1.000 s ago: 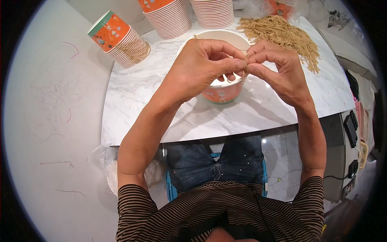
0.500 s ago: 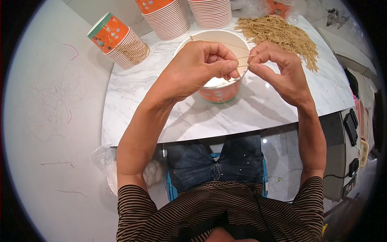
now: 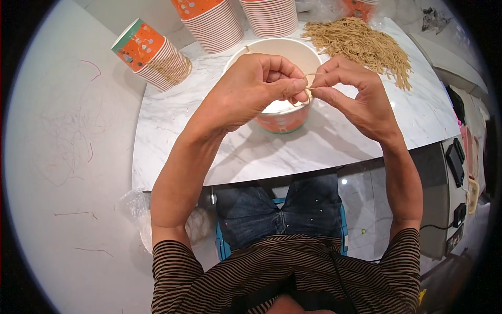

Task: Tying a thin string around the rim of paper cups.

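Both hands meet over the near right rim of an orange paper bucket [image 3: 280, 123] with a white inside and a green base band. Thin tan string [image 3: 308, 76] loops between my fingertips at the rim. My left hand [image 3: 266, 81] is closed, thumb against the bent fingers, pinching the string. My right hand [image 3: 353, 89] pinches it too, thumb and index finger almost touching the left fingertips. A bit of the same string shows at the bucket's far left rim. The exact shape of the loop or knot between the fingers is partly hidden.
A heap of cut tan strings [image 3: 361, 44] lies at the right back of the marble-patterned table [image 3: 235, 162]. Stacks of nested paper buckets [image 3: 212, 29] stand at the back. Another stack [image 3: 151, 55] at the left has string around it. A clear plastic bag [image 3: 137, 209] hangs by the left edge.
My right hand has moved left and slightly down toward my left fingertips. The string stretched between the hands has slackened into a small loop. The left hand has barely moved.
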`<state>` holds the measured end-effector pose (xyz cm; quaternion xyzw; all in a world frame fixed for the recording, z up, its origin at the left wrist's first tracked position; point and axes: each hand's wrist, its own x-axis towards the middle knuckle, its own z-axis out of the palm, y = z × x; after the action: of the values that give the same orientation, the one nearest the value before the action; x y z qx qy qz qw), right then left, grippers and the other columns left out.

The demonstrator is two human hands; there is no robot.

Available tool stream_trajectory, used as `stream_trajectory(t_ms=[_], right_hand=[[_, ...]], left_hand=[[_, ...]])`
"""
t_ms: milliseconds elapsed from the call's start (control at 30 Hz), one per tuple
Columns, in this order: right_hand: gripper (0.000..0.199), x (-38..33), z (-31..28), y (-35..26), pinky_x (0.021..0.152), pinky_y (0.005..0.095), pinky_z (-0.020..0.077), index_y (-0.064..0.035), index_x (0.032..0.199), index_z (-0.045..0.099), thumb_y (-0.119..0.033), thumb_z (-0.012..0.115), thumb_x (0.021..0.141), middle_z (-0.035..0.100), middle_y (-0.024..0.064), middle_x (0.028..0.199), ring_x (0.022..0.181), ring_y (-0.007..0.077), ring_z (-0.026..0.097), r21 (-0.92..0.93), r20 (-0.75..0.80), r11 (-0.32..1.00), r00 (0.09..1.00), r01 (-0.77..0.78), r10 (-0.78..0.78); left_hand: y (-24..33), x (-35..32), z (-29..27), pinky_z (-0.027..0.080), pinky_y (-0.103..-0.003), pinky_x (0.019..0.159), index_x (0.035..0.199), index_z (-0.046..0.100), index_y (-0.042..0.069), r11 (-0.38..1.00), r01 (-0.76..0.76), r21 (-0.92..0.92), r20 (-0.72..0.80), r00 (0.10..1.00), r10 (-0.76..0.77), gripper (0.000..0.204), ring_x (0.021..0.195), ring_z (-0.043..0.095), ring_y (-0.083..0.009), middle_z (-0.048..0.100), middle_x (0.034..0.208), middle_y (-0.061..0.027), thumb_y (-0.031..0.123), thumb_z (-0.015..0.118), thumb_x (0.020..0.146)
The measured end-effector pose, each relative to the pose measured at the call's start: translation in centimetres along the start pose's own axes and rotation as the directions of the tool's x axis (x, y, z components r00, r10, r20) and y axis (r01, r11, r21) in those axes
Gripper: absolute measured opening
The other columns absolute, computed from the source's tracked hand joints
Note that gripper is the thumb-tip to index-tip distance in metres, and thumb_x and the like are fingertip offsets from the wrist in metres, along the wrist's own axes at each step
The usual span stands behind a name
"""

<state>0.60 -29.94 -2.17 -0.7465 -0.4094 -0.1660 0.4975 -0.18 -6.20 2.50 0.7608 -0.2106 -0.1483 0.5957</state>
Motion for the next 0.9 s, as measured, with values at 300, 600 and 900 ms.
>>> stream_trajectory(t_ms=[300, 600, 900], right_hand=[[0.006, 0.0, 0.6, -0.7, 0.075, 0.0308, 0.0525, 0.0024, 0.089, 0.073, 0.0, 0.076, 0.085, 0.071, 0.0079, 0.089, 0.082, 0.0166, 0.066, -0.009, -0.052, 1.0, 0.999, 0.012, -0.013], [0.004, 0.1, 2.3, -0.3, 0.073, 0.0298, 0.0514, 0.002, 0.087, 0.072, 0.0, 0.074, 0.084, 0.069, 0.0078, 0.085, 0.079, 0.0155, 0.065, 0.053, -0.093, 0.998, 0.995, -0.028, 0.033], [0.004, -0.2, 2.8, -1.4, 0.072, 0.0323, 0.0521, 0.0021, 0.086, 0.068, 0.002, 0.072, 0.084, 0.068, 0.0105, 0.085, 0.079, 0.0209, 0.066, -0.008, -0.149, 1.0, 0.989, -0.005, 0.004]], left_hand=[[-0.4, 0.3, -1.0, 0.055, -0.025, 0.081, 0.11, 0.065, 0.0, 0.985, 0.073, -0.157, -0.008, 0.997, -0.075, 0.023, 0.082, 0.067, -0.0114, 0.071, 0.091, -0.0061, 0.017, 0.071, 0.096], [0.1, -0.7, 0.0, 0.057, -0.03, 0.092, 0.13, 0.055, -0.004, 0.961, -0.022, -0.275, -0.047, 0.999, 0.009, 0.046, 0.099, 0.073, -0.018, 0.074, 0.117, -0.0188, 0.003, 0.077, 0.089], [0.6, -2.0, 1.9, 0.057, -0.027, 0.092, 0.135, 0.054, -0.005, 0.954, -0.094, 0.286, -0.236, 0.958, 0.165, 0.052, 0.102, 0.071, -0.0148, 0.074, 0.123, -0.0176, 0.003, 0.078, 0.089]])
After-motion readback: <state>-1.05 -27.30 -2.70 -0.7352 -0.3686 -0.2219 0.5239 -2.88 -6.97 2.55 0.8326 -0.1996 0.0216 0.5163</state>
